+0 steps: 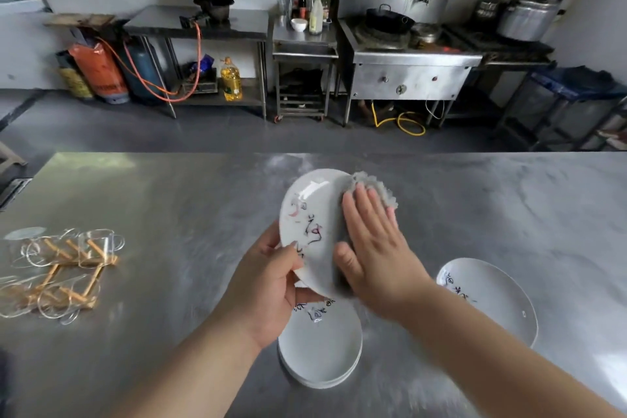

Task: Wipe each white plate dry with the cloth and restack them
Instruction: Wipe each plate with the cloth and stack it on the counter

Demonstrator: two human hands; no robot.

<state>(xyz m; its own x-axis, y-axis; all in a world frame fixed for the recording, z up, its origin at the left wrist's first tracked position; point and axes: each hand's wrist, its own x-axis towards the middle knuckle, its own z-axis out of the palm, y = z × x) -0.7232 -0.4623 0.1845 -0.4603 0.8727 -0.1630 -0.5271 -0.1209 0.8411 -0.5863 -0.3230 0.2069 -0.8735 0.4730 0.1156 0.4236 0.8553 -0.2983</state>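
My left hand (pixel 268 285) grips a white plate (pixel 312 224) by its near lower edge, with the thumb on the printed face and the fingers curled under the rim. The plate stands tilted on edge in the air just above the stack of white plates (pixel 320 349). My right hand (pixel 373 248) lies flat with straight fingers, pressing the grey cloth (pixel 373 185) against the right side of the held plate. The cloth bunches out past my fingertips at that plate's far rim.

The stack sits on the steel table (pixel 169 197), partly hidden under my left wrist. To the right of the stack, apart from it, another plate (pixel 492 299) lies flat on the steel; I cannot tell whether more lie beneath it. Well to the left of the stack, glass mugs (pixel 98 248) rest on a wooden rack (pixel 78 282). A broad stretch of steel runs between the mugs and the stack. Another reaches from beyond the stack to the table's far edge.
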